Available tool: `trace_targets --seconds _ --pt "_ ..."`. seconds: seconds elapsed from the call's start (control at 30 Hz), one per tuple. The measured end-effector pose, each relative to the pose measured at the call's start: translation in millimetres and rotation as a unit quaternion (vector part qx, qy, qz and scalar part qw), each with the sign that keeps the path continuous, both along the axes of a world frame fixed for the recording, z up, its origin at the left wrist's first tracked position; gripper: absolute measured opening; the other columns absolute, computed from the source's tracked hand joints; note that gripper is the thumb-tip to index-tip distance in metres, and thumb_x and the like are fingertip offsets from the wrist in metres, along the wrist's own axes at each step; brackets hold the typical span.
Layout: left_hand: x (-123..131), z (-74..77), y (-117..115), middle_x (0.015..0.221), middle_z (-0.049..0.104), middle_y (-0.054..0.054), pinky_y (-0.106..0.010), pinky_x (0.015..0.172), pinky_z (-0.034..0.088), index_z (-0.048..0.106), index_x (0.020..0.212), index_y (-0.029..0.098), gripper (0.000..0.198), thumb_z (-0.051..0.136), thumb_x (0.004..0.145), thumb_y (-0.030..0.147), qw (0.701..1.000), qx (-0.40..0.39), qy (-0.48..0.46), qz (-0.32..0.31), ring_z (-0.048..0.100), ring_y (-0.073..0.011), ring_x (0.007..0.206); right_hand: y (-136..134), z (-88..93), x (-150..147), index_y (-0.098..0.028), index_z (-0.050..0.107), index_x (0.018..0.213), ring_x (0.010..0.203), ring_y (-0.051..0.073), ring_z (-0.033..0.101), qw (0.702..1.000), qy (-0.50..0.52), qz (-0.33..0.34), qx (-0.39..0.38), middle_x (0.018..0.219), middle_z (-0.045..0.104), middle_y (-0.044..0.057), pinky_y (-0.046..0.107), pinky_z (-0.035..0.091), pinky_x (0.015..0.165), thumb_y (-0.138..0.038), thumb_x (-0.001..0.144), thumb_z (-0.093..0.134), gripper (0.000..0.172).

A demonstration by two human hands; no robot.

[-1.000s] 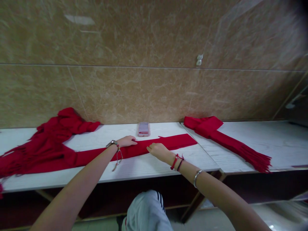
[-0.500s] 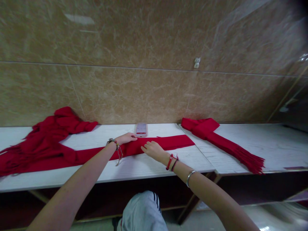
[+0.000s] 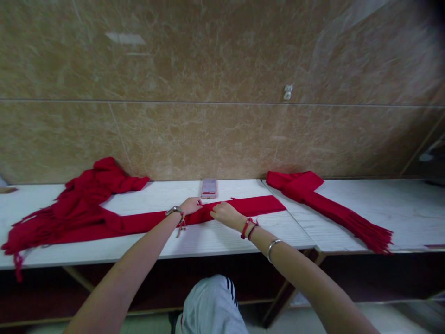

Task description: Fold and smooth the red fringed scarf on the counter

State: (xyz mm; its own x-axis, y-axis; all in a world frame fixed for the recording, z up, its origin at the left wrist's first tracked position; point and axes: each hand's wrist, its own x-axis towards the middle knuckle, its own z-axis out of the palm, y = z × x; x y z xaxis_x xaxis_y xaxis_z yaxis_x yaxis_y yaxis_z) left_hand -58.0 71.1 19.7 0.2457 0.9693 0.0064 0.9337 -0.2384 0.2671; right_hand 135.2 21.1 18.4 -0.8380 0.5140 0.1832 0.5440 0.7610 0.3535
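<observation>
A long red scarf (image 3: 142, 222) lies as a folded strip along the white tabletop, its left part joining a crumpled heap of red cloth (image 3: 83, 199) with fringes. My left hand (image 3: 191, 206) is closed at the strip's far edge, fingertips pinching the fabric. Just to the right, my right hand (image 3: 225, 214) has its fingers curled together on the same strip, gripping the cloth. The right end of the strip lies flat beyond this hand. Both sets of fingertips partly hide the cloth between them.
A phone (image 3: 209, 188) lies behind the strip, close to the tiled wall (image 3: 194, 139). Another red scarf (image 3: 327, 206), folded with its fringe towards me, rests on the right-hand table. The white table's (image 3: 243, 239) front edge runs above dark open shelves.
My left hand has moved slightly right along the strip, closer to my right hand. My right fingers have drawn in on the cloth. The camera view has shifted a little left.
</observation>
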Motion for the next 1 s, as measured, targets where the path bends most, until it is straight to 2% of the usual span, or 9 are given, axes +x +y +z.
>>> trace_targets --seconds 0.17,0.3,0.43,0.57,0.7,0.77,0.83,0.93,1.0 --pt "-2 1.1 -2 0.091 0.068 -0.006 -0.022 0.073 0.042 0.065 0.086 0.018 0.019 0.05 0.077 0.027 1.0 0.011 0.002 0.016 0.06 -0.0167 0.084 4 -6.6 -1 -0.014 0.06 0.09 0.089 0.02 0.055 0.995 0.077 -0.062 -0.01 0.09 0.064 0.009 0.031 0.038 0.075 -0.012 0.082 0.045 0.017" --pt "-5 0.3 -2 0.089 0.068 -0.006 -0.022 0.07 0.042 0.065 0.084 0.017 0.019 0.05 0.077 0.027 1.0 0.011 0.0 0.028 0.06 -0.0165 0.081 5 -8.1 3 -0.013 0.061 0.088 0.087 0.02 0.054 0.998 0.059 -0.038 0.005 0.086 0.063 0.009 0.033 0.036 0.075 -0.018 0.083 0.047 0.015" --pt "-2 -1.1 -2 0.088 0.068 -0.006 -0.021 0.069 0.041 0.064 0.083 0.017 0.018 0.05 0.077 0.026 0.999 0.01 -0.013 0.027 0.059 -0.0159 0.08 4 -10.1 -3 -0.011 0.059 0.088 0.085 0.02 0.053 0.998 0.031 0.007 0.046 0.085 0.062 0.009 0.034 0.036 0.073 -0.013 0.088 0.04 0.019" --pt "0 -2.1 -2 0.087 0.068 -0.006 -0.022 0.069 0.041 0.064 0.08 0.016 0.016 0.05 0.076 0.023 0.999 0.008 -0.034 0.027 0.059 -0.0164 0.079 3 -8.6 -11 -0.01 0.058 0.088 0.086 0.02 0.053 0.998 0.021 0.001 0.054 0.087 0.062 0.011 0.034 0.038 0.071 -0.011 0.087 0.041 0.018" --pt "-3 1.5 -2 0.08 0.068 -0.005 -0.023 0.068 0.041 0.063 0.073 0.015 0.015 0.051 0.073 0.023 0.997 0.003 -0.072 0.028 0.058 -0.0167 0.076 -1 0.5 -13 -0.01 0.058 0.087 0.085 0.021 0.055 0.999 0.004 -0.007 0.036 0.085 0.062 0.012 0.033 0.041 0.07 -0.009 0.086 0.041 0.017" --pt "-5 9.4 -1 0.076 0.067 -0.004 -0.023 0.066 0.042 0.063 0.073 0.014 0.017 0.05 0.072 0.025 0.994 -0.003 -0.103 0.023 0.058 -0.0166 0.073 -5 10.1 -10 -0.009 0.057 0.091 0.084 0.021 0.056 0.999 0.014 -0.018 0.035 0.086 0.062 0.012 0.032 0.042 0.07 -0.009 0.087 0.039 0.018" --pt "-5 23.8 4 0.075 0.066 -0.004 -0.023 0.065 0.043 0.063 0.077 0.013 0.022 0.048 0.073 0.028 0.99 -0.005 -0.139 0.014 0.058 -0.0162 0.071 -9 23.8 -4 -0.01 0.055 0.096 0.084 0.021 0.056 0.998 0.03 -0.04 0.041 0.088 0.061 0.012 0.031 0.043 0.07 -0.01 0.088 0.036 0.02" --pt "6 57.2 14 0.08 0.066 -0.003 -0.023 0.066 0.043 0.062 0.087 0.012 0.03 0.046 0.076 0.035 0.979 0.006 -0.201 -0.01 0.057 -0.0151 0.072 -13 49.9 11 -0.011 0.05 0.106 0.083 0.02 0.058 0.993 0.053 -0.096 0.045 0.091 0.06 0.012 0.029 0.044 0.068 -0.011 0.089 0.032 0.024" --pt "22 83.3 21 0.08 0.065 -0.003 -0.024 0.067 0.043 0.062 0.088 0.012 0.031 0.049 0.074 0.038 0.962 0.009 -0.271 -0.033 0.057 -0.0148 0.071 -13 67.7 27 -0.012 0.045 0.114 0.082 0.02 0.059 0.985 0.075 -0.143 0.056 0.093 0.059 0.012 0.027 0.044 0.065 -0.012 0.09 0.028 0.029"
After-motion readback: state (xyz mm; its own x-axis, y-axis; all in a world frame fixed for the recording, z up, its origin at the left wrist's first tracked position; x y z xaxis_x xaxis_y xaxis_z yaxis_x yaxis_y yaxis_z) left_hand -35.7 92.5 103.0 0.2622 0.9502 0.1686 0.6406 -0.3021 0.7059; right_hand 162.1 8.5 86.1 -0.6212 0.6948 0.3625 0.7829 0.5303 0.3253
